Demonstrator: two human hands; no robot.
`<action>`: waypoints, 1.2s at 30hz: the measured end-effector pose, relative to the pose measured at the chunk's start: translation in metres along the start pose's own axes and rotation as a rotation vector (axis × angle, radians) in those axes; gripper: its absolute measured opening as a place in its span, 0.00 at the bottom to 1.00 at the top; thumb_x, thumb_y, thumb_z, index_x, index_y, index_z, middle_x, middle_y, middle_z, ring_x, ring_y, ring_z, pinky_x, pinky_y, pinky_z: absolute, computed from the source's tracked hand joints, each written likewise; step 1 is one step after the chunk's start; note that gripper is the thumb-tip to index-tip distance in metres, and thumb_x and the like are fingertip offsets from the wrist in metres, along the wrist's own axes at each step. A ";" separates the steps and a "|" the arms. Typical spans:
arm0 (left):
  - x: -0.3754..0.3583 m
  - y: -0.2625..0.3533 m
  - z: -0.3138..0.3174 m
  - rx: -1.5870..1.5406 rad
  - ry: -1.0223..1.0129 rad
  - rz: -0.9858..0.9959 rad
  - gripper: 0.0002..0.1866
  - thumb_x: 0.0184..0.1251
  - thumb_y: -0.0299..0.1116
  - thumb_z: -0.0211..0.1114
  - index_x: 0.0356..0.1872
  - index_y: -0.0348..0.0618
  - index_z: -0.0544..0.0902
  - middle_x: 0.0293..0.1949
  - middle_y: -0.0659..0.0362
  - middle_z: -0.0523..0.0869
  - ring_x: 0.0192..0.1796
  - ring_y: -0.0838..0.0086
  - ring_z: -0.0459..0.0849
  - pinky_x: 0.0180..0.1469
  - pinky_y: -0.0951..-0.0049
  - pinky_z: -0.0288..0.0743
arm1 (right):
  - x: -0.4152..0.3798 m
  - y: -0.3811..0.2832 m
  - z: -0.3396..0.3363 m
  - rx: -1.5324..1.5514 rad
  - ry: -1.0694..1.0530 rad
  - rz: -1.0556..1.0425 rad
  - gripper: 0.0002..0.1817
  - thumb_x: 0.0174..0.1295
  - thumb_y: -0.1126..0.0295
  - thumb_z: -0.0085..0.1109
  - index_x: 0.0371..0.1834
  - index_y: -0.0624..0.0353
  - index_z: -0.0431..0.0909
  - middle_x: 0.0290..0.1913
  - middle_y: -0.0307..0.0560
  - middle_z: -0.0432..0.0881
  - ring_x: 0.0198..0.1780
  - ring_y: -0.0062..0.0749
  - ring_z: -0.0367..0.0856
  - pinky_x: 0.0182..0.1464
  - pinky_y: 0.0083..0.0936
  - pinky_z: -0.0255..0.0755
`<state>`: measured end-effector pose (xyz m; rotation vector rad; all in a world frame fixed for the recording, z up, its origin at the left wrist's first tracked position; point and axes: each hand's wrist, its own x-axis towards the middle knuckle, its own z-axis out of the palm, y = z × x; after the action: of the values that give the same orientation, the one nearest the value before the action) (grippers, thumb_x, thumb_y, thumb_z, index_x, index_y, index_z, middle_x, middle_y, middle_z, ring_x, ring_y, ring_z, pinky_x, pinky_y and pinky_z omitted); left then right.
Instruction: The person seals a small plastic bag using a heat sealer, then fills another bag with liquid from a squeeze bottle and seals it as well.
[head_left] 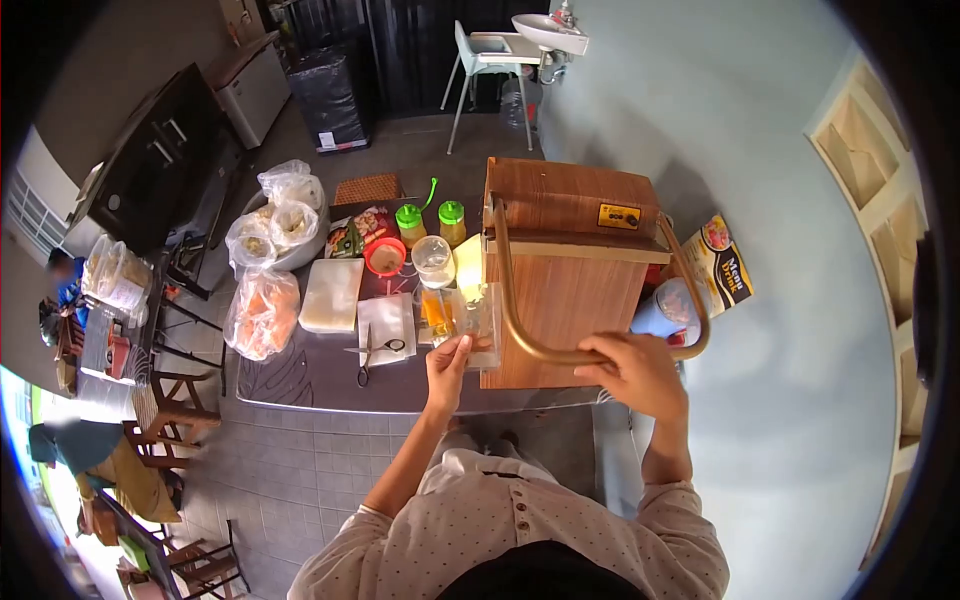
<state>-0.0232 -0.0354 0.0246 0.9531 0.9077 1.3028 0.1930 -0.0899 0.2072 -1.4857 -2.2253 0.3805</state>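
My left hand (pixel 447 372) pinches the lower edge of a clear plastic bag (pixel 486 318) against the left side of a wood-look sealing machine (pixel 565 320). My right hand (pixel 638 372) is closed around the front of the machine's gold bar handle (pixel 545 352), which stands out over the machine's front. Just beyond my left hand lies a small pouch with orange and yellow contents (pixel 437 310). To its left, black-handled scissors (pixel 370 352) rest partly on a stack of clear bags (pixel 388 328).
A larger stack of plastic sheets (pixel 332 294), filled plastic bags (pixel 262 312), a red strainer (pixel 384 257), a clear jar (pixel 433 262) and green-topped bottles (pixel 452 222) share the table (pixel 300 385). A menu board (pixel 716 265) and blue container (pixel 662 310) stand beside the wall.
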 end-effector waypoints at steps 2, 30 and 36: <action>0.006 -0.009 0.001 -0.019 -0.037 -0.065 0.14 0.67 0.37 0.51 0.37 0.36 0.79 0.31 0.59 0.84 0.19 0.90 0.57 0.21 0.87 0.52 | 0.006 -0.005 -0.014 -0.028 0.057 0.011 0.13 0.48 0.60 0.62 0.33 0.56 0.77 0.27 0.43 0.79 0.28 0.38 0.77 0.28 0.31 0.66; 0.083 -0.061 0.043 -0.010 -0.061 -0.066 0.16 0.63 0.42 0.57 0.38 0.36 0.80 0.30 0.60 0.84 0.29 0.85 0.79 0.25 0.85 0.63 | 0.039 0.002 -0.043 -0.267 0.486 -0.215 0.16 0.40 0.58 0.66 0.30 0.53 0.80 0.23 0.35 0.79 0.23 0.27 0.75 0.29 0.23 0.62; 0.081 -0.051 0.051 0.090 -0.061 -0.055 0.20 0.65 0.46 0.53 0.37 0.35 0.79 0.29 0.57 0.83 0.30 0.78 0.80 0.32 0.80 0.73 | 0.015 0.011 -0.021 -0.141 0.326 -0.205 0.16 0.43 0.56 0.64 0.33 0.50 0.77 0.24 0.33 0.75 0.21 0.27 0.74 0.21 0.24 0.63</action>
<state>0.0468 0.0413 -0.0054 1.0250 0.9451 1.1881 0.2073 -0.0723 0.2235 -1.2646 -2.1444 -0.0805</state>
